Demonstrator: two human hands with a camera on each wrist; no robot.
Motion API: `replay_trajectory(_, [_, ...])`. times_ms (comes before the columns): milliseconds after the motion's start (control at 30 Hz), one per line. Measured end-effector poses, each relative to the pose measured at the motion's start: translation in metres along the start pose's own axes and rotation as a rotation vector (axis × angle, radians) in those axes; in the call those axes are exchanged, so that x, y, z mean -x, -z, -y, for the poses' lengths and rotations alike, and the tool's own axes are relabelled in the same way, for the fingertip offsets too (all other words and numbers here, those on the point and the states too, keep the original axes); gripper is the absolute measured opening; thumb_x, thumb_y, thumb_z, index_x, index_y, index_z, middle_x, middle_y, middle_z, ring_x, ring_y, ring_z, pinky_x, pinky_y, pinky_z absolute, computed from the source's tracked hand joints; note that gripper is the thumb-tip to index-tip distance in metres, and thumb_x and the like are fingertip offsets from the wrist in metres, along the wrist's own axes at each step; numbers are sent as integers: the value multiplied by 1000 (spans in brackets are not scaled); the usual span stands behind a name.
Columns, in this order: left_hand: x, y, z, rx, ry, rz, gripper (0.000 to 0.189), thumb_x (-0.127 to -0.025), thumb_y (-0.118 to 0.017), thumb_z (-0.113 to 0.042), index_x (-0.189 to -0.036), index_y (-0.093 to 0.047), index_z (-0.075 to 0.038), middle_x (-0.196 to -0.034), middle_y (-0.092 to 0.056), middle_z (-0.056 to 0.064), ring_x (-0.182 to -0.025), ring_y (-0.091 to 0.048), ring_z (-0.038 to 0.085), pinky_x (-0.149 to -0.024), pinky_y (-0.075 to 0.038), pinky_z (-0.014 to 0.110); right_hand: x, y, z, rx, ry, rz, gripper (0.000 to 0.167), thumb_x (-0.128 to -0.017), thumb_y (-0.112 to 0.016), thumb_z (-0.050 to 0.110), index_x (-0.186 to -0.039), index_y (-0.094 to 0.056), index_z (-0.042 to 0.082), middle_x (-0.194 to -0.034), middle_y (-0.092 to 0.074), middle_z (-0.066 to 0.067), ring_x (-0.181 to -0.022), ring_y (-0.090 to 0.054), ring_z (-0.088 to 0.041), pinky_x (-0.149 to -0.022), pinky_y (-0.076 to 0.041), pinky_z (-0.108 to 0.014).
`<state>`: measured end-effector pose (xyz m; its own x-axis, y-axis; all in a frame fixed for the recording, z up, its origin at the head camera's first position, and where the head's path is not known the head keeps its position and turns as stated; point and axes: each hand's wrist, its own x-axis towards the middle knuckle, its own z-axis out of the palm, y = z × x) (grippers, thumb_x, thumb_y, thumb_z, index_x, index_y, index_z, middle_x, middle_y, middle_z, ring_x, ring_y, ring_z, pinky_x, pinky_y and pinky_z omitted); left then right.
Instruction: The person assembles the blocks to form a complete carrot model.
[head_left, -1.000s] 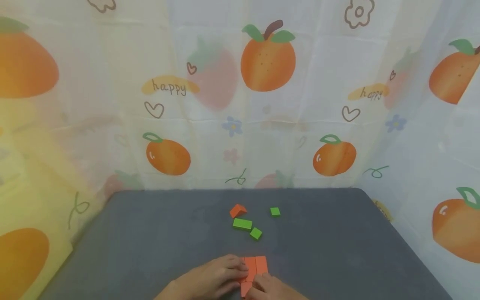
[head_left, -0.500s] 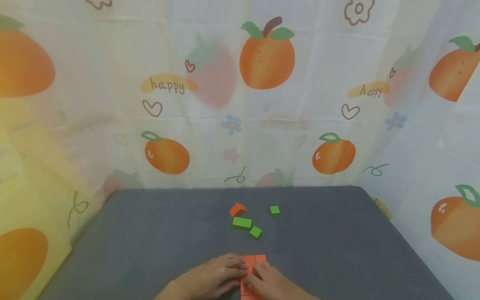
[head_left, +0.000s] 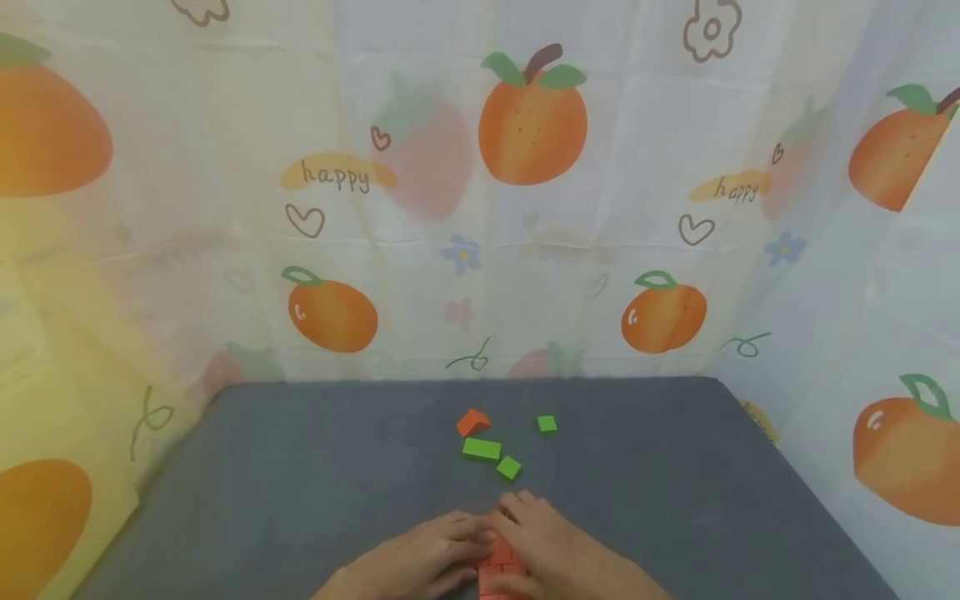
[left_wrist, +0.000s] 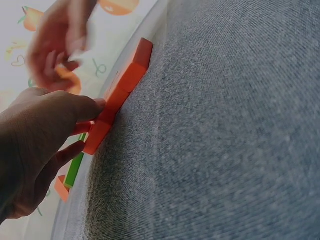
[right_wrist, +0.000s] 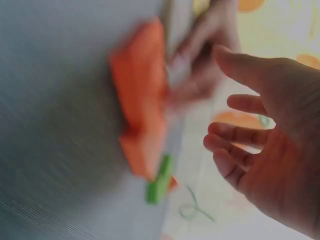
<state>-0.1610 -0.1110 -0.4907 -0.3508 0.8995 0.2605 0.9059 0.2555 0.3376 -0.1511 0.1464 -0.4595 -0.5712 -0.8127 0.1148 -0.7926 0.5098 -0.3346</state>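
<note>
Several orange blocks (head_left: 500, 553) lie side by side as a flat group on the dark cloth, near the front. At the group's left side my left hand (head_left: 431, 554) holds it; in the left wrist view the thumb and fingers of that hand (left_wrist: 42, 135) are around one end of the orange blocks (left_wrist: 120, 92). My right hand (head_left: 562, 542) is over the group's right side in the head view. From the right wrist, the right hand (right_wrist: 275, 130) appears raised apart from the blurred orange blocks (right_wrist: 142, 85), fingers loosely bent around nothing.
Beyond the hands lie a long green block (head_left: 482, 450), a small green block (head_left: 508, 468) and an orange triangular block (head_left: 473, 423). Another small green block (head_left: 547, 425) sits farther right. A fruit-printed curtain (head_left: 420, 292) borders the table (head_left: 300, 467) behind and at both sides.
My right hand has moved forward from the near part of the orange group, its fingers now past the far edge. The left hand stays at the left side.
</note>
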Motion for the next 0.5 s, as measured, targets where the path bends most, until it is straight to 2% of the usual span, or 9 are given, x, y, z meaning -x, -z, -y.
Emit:
replay_trajectory(33, [0, 0, 0, -14, -11, 0, 30, -110, -55, -22, -136, -68, -15, -129, -70, -2, -121, -65, 12, -98, -57, 21, -8, 10, -2, 30, -41, 6, 42, -106, -60, 41, -142, -55, 19, -119, -58, 4, -99, -49, -4, -81, -48, -23])
replay_trajectory(67, [0, 1, 1, -24, -22, -4, 29, -110, -55, -21, -135, -68, -13, -130, -70, -1, -122, -65, 13, -99, -57, 22, -17, 28, 3, 82, -58, -2, 38, -104, -65, 39, -135, -61, 16, -118, -61, 2, -99, -53, -7, -83, -50, -25])
replay_trajectory(100, [0, 1, 1, -33, -27, -5, 30, -110, -55, -21, -135, -68, -13, -130, -71, 0, -123, -65, 14, -100, -57, 24, -28, 34, -4, 115, -57, -26, 32, -104, -66, 33, -131, -63, 16, -119, -63, 1, -101, -56, -10, -85, -52, -28])
replay_trajectory(200, [2, 4, 2, -54, -30, -1, 30, -110, -56, -21, -135, -68, -10, -130, -72, 1, -125, -65, 16, -100, -58, 26, -65, 46, -31, 236, -26, -36, 24, -103, -67, 17, -127, -68, 13, -120, -68, -2, -108, -65, -17, -89, -57, -32])
replay_trajectory(300, [3, 3, 2, -51, -50, -17, 30, -109, -58, -19, -134, -69, -8, -129, -72, 2, -123, -65, 17, -100, -58, 26, -96, 48, -54, 335, -32, 27, 33, -104, -62, 5, -136, -66, 12, -136, -66, -4, -122, -66, -22, -99, -58, -37])
replay_trajectory(367, [3, 1, 2, -38, -70, -33, 28, -108, -59, -17, -132, -70, -7, -128, -71, 3, -123, -65, 18, -100, -58, 25, -108, 46, -66, 364, -84, 96, 45, -103, -60, -1, -146, -61, 14, -151, -59, -4, -137, -59, -26, -108, -55, -44])
replay_trajectory(433, [1, -1, 2, -25, -88, -40, 27, -108, -59, -16, -130, -70, -7, -128, -70, 4, -122, -65, 18, -100, -57, 24, -111, 42, -77, 367, -149, 170, 54, -104, -56, -2, -154, -53, 18, -164, -47, -2, -148, -49, -29, -116, -49, -51])
replay_trajectory(500, [0, -2, 1, -20, -92, -41, 27, -108, -58, -16, -130, -70, -7, -129, -69, 4, -122, -64, 18, -100, -57, 24, -109, 38, -86, 353, -180, 202, 56, -104, -55, -2, -156, -52, 19, -167, -43, -3, -150, -47, -30, -117, -47, -53])
